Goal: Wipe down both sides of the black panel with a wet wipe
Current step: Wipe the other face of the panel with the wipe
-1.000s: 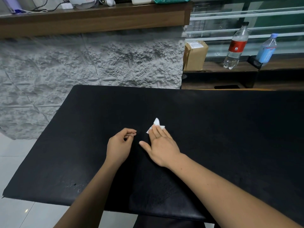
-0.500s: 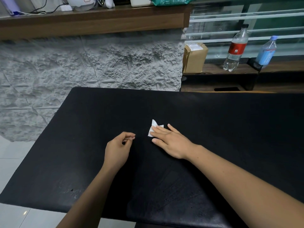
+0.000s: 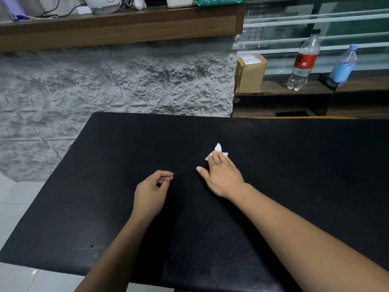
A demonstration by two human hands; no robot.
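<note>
A black panel [image 3: 294, 186] lies flat and fills the lower half of the view, with its far edge close to a rough grey stone wall [image 3: 126, 85]. A small white wipe [image 3: 217, 149], crumpled into a pointed wad, sits on the panel's top face a little above the middle of the view. The right hand [image 3: 223, 178] lies palm down on it. Its fingers [image 3: 219, 160] are straight and close together, pressing the wipe flat against the panel, and the thumb sticks out toward 9 o'clock. So the grip is not pinching: flat fingers bear down, and the wipe's white corners poke out past the fingertips at 12 and 1 o'clock.

The left hand [image 3: 150, 194] is at about 8 o'clock from the wipe, apart from the right hand. Its grip is loosely curled, thumb tip near the forefinger, with nothing in it (whether it rests on the panel or hangs just over it cannot be told).

The panel's near part, around 6 o'clock, shows faint streaks and a few pale specks. Pale floor tiles [image 3: 19, 207] show beyond the panel's left edge at 8 o'clock.

A wooden shelf [image 3: 117, 28] runs above the wall at 11 o'clock, with a green packet [image 3: 221, 0] at its right end. At 1 o'clock a cardboard box [image 3: 249, 73] stands on a lower ledge. At 2 o'clock are a clear bottle with a red label [image 3: 304, 62] and, just beyond it, a bottle with a blue label [image 3: 344, 65].
</note>
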